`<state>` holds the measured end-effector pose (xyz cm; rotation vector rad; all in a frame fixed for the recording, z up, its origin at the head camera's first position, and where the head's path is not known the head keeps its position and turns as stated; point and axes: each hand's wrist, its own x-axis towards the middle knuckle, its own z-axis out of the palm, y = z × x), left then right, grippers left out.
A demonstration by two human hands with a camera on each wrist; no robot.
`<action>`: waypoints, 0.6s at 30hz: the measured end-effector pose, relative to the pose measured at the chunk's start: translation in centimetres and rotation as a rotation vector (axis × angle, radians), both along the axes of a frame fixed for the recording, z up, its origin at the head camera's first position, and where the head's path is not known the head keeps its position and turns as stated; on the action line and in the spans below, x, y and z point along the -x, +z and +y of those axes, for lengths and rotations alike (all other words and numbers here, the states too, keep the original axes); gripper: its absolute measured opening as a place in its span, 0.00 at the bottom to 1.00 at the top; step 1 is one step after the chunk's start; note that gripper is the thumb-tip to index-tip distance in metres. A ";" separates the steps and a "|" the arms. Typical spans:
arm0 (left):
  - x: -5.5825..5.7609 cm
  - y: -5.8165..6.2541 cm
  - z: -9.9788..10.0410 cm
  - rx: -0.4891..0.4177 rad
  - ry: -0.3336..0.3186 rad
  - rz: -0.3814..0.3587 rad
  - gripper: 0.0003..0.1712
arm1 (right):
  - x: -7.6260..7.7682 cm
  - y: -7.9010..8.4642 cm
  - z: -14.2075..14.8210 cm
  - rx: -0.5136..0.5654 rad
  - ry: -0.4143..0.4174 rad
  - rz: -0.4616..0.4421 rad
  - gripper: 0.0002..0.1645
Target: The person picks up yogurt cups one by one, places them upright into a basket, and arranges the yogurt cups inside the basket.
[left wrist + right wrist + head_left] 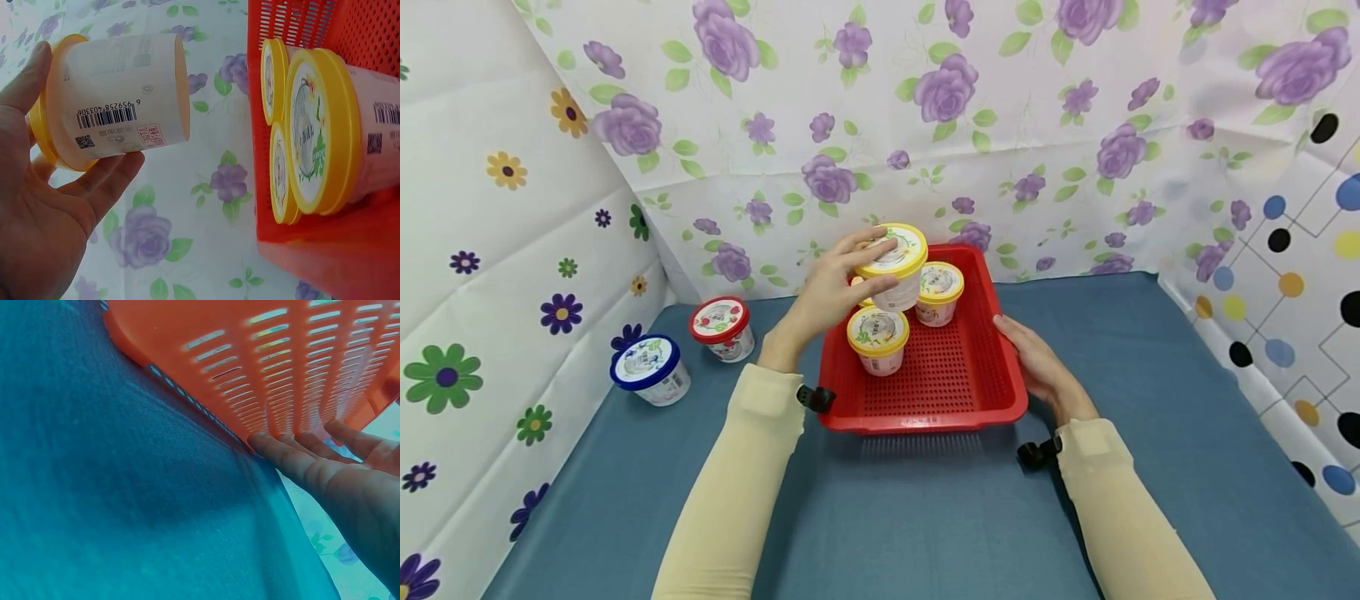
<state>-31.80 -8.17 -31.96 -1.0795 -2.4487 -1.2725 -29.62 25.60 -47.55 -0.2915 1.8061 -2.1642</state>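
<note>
My left hand (827, 292) grips a paper tub with a yellow lid (900, 292), fingers and thumb round its lid, held above the red basket (925, 422). A barcode shows on the held tub's side in the left wrist view. Inside the basket stand a front yellow-lidded tub (880, 333), a back-right yellow-lidded tub (941, 283) and a third yellow-lidded tub (272, 81), mostly hidden from the head view by the held one. My right hand (1037, 362) touches the basket's right side; in the right wrist view its extended fingers (284, 456) lie against the slotted wall.
Left of the basket, on the blue tablecloth (910, 517), stand a red-lidded tub (722, 327) and a blue-lidded tub (651, 371). A flowered sheet (887, 108) hangs right behind the basket, with patterned sheets at both sides.
</note>
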 end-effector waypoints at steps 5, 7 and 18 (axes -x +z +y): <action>0.4 0.0 1.0 0.014 -0.023 0.008 0.32 | 0.1 0.0 0.0 -0.003 -0.006 -0.005 0.40; 0.5 -0.1 1.2 0.031 -0.025 0.013 0.32 | 0.1 0.0 -0.1 -0.005 -0.007 -0.005 0.40; 1.0 -0.7 2.6 0.024 -0.048 -0.061 0.32 | -0.1 0.2 0.0 -0.019 -0.023 -0.017 0.39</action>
